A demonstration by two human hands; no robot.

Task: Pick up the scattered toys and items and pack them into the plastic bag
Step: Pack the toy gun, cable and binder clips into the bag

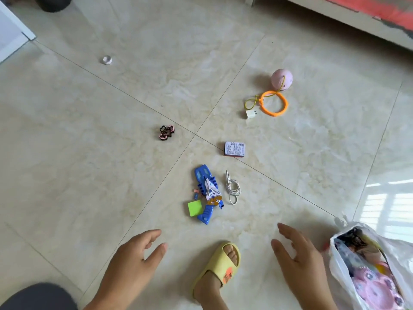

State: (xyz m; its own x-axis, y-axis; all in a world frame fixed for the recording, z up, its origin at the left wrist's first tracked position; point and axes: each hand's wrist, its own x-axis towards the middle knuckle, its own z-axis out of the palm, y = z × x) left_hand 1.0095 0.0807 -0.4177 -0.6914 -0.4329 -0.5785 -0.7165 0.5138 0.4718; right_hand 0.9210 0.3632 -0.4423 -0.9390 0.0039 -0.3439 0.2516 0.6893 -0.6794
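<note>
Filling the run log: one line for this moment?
left hand open, empty | right hand open, empty | white plastic bag part-filled | blue plastic toy on floor

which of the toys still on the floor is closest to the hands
The blue toy with the green square piece beside it, just ahead of the open left hand and right hand. The tin, ball and ring lie farther off.

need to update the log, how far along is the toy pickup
Partly done: the plastic bag already holds several toys. Both hands, left hand and right hand, are open and hold nothing. Left on the floor: blue toy, white cable, small tin, charger plug, orange ring, pink ball.
</note>
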